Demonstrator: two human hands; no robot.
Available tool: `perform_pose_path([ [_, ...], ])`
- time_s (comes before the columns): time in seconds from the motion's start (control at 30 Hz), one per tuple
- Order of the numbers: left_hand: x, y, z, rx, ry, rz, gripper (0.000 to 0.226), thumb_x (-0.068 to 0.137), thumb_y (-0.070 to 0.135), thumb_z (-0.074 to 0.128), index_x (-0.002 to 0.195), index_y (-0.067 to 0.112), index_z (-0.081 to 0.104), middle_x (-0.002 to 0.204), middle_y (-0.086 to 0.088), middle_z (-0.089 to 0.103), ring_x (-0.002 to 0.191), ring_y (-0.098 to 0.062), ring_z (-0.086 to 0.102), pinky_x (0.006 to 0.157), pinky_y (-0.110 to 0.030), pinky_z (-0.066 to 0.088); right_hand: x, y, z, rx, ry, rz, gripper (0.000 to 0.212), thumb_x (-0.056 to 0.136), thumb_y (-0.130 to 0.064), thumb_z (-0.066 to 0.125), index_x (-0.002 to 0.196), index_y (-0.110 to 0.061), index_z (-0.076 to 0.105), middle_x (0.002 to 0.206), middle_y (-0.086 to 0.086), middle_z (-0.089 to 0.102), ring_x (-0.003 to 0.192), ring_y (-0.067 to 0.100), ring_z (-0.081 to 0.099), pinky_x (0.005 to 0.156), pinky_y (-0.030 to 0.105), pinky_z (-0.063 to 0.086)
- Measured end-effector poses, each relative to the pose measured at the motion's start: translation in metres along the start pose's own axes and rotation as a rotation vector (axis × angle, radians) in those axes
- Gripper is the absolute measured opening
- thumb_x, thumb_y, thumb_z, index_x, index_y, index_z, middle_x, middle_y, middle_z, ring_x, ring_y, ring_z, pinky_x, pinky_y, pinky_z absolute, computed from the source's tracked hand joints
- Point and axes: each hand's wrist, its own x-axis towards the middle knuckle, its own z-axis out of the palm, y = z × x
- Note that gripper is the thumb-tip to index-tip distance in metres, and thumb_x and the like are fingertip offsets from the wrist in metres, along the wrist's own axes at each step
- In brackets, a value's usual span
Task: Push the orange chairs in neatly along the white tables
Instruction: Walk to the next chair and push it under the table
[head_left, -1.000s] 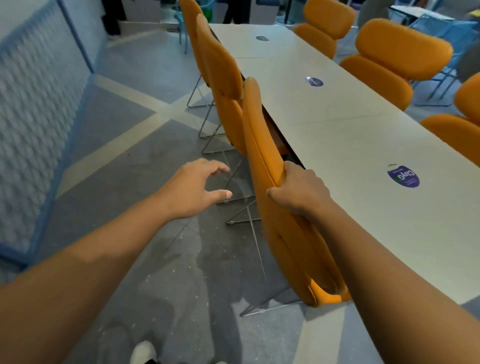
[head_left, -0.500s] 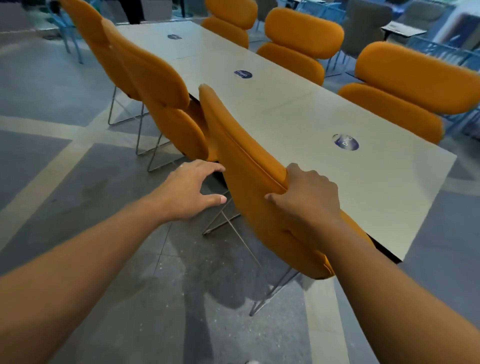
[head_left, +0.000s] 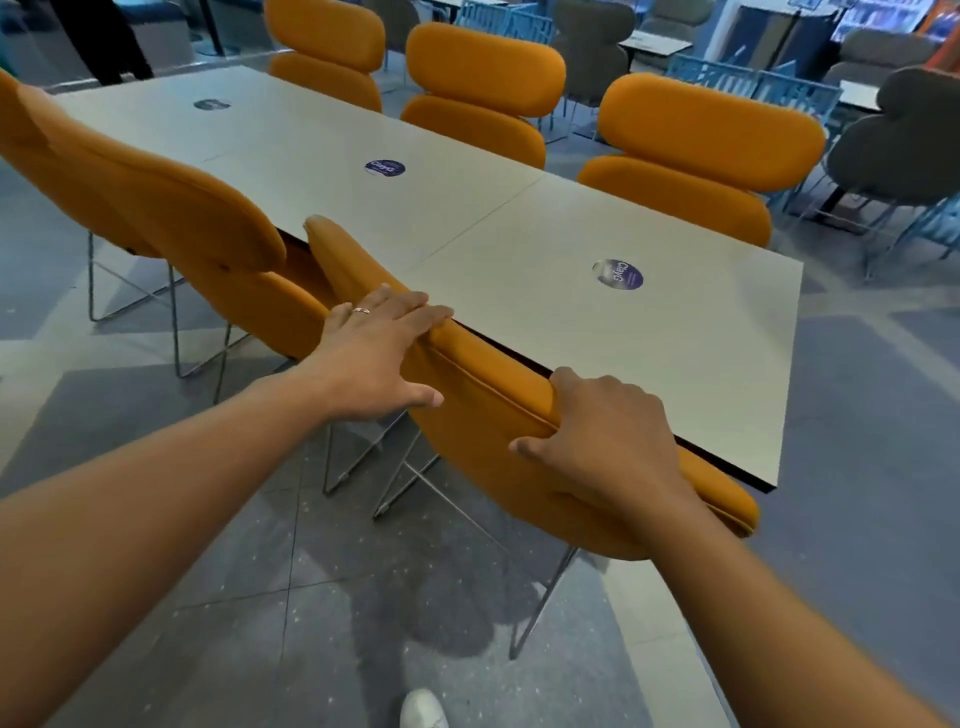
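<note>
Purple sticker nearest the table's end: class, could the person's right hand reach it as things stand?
Probably yes. The right hand grips the orange chair at the edge of the white table, and the purple sticker lies on bare tabletop beyond it, nothing between. It must release the chair first.

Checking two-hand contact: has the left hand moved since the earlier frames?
Yes. The left hand moved toward the white table and now rests on the nearest orange chair, no longer hovering beside it.
</note>
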Motion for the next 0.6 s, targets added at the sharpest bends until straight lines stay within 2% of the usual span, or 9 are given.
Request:
perform_pose_path([
  [0.07, 0.015, -0.004, 0.0, 0.033, -0.036, 0.03, 0.091, 0.071, 0.069, 0.065, 0.147, 0.045, 0.02, 0.159, 0.009, 0.018, 0.148, -0.023, 0.002, 0.115, -0.058, 0.004, -0.001, -0.001, 0.001, -0.005, -0.008, 0.004, 0.061, 0.071, -0.085, 0.056, 0.103, -0.034, 0.051, 0.071, -0.01, 0.046, 0.059, 0.012, 0.045, 0.053, 0.027, 0.029],
  [0.17, 0.036, -0.006, 0.0, 0.057, -0.104, 0.066, 0.09, 0.068, 0.072, 0.065, 0.144, 0.045, 0.027, 0.156, 0.009, 0.026, 0.148, -0.024, 0.004, 0.115, -0.059, 0.0, 0.0, -0.002, 0.0, 0.001, -0.025, 0.018, 0.059, 0.07, -0.085, 0.057, 0.1, -0.035, 0.048, 0.065, -0.014, 0.035, 0.058, 0.011, 0.041, 0.051, 0.026, 0.024],
  [0.3, 0.049, -0.006, 0.003, 0.084, -0.108, 0.127, 0.083, 0.062, 0.074, 0.066, 0.134, 0.045, 0.038, 0.14, 0.006, 0.041, 0.14, -0.027, 0.025, 0.114, -0.06, -0.002, -0.001, -0.003, -0.003, 0.023, -0.05, 0.046, 0.057, 0.069, -0.085, 0.057, 0.093, -0.037, 0.04, 0.063, -0.015, 0.031, 0.056, 0.009, 0.037, 0.048, 0.025, 0.015],
  [0.4, 0.054, -0.01, 0.004, 0.054, -0.067, 0.193, 0.08, 0.055, 0.077, 0.067, 0.125, 0.042, 0.048, 0.124, 0.007, 0.048, 0.127, -0.025, 0.038, 0.115, -0.055, 0.004, -0.003, -0.003, -0.004, 0.042, -0.059, 0.076, 0.057, 0.069, -0.086, 0.056, 0.096, -0.039, 0.041, 0.07, -0.015, 0.042, 0.062, 0.01, 0.044, 0.05, 0.025, 0.021],
  [0.6, 0.068, -0.026, 0.01, 0.059, -0.033, 0.31, 0.086, 0.046, 0.091, 0.053, 0.117, 0.041, 0.051, 0.112, 0.009, 0.05, 0.112, -0.02, 0.043, 0.104, -0.047, 0.024, -0.008, -0.015, -0.003, 0.031, -0.031, 0.242, 0.065, 0.065, -0.09, 0.052, 0.106, -0.039, 0.052, 0.086, -0.014, 0.061, 0.071, 0.01, 0.052, 0.058, 0.028, 0.032],
])
